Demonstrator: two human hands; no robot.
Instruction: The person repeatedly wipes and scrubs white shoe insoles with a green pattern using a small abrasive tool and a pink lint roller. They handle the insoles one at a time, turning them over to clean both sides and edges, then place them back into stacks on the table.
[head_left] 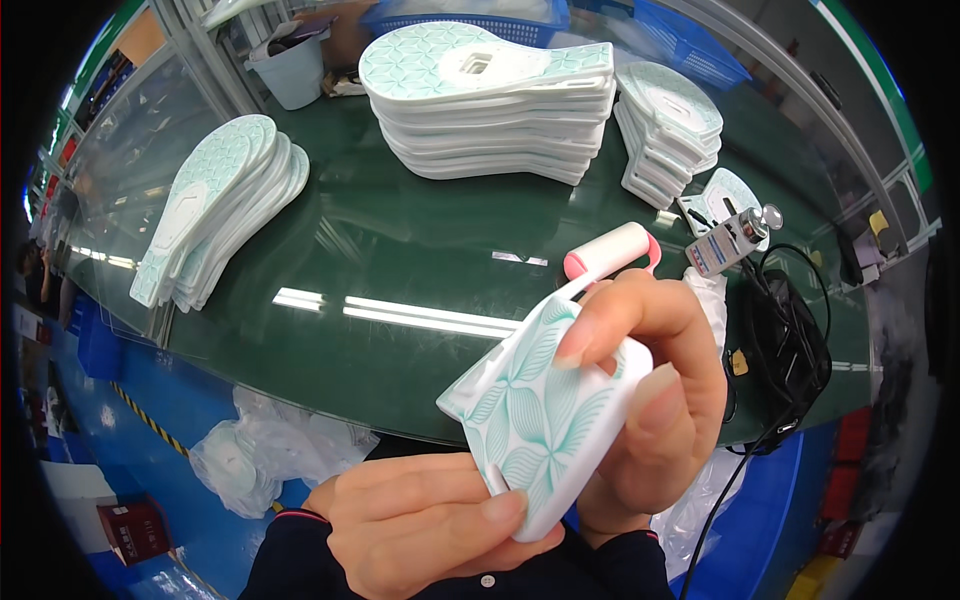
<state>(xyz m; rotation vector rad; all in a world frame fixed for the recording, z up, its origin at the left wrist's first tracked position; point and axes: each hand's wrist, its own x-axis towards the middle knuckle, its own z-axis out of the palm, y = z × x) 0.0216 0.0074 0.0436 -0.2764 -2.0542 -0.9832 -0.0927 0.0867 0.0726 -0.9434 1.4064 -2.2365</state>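
Note:
A white plastic panel [530, 400] with a green leaf-line pattern is held tilted above the near table edge. My left hand [420, 520] grips its lower end, fingers across the patterned face. My right hand [660, 390] curls around the upper right edge, with the index fingertip on the pattern and the thumb near the rim. Just beyond my right hand is a white roller [608, 250] with pink ends; whether that hand also holds it I cannot tell. Similar patterned panels stand in a tall stack [490, 120] at the far middle.
More panels are stacked at left [215, 210] and far right [670, 130]. A pump bottle [728, 242] leans by a loose panel at right, near a black bag [785, 350] with a cable. Blue baskets [690, 45] and a pale bin [290, 75] line the back of the green table [400, 260].

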